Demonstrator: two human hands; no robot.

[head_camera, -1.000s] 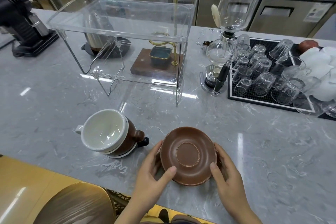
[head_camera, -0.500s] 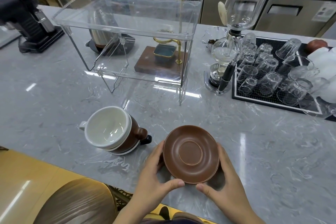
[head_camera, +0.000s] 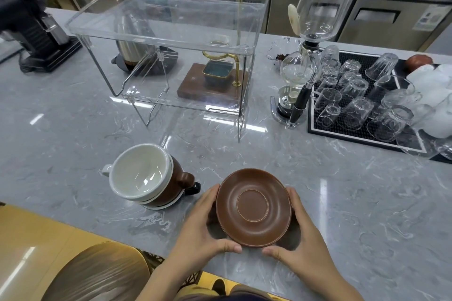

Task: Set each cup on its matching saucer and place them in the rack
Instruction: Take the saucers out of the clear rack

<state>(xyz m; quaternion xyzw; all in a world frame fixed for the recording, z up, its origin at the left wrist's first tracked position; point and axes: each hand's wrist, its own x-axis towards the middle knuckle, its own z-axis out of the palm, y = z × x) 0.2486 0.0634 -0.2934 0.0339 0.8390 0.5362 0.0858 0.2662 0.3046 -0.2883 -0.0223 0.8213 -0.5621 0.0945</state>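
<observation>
Brown saucer point(head_camera: 253, 207) held just above the near edge of the grey counter point(head_camera: 342, 203), tilted a little, gripped at its rim from both sides: left hand point(head_camera: 203, 230) curled round the left edge with thumb tip at the near rim, right hand point(head_camera: 302, 239) curled round the right edge likewise, thumbs nearly meeting. Just left of it, nested white cup point(head_camera: 138, 172) inside brown cup point(head_camera: 179, 184), sitting on a white saucer point(head_camera: 166, 205), handles pointing outward. Farther back, well apart, clear rack point(head_camera: 171, 39) standing on the counter; glasses point(head_camera: 354, 95) upturned on a black mat at far right.
</observation>
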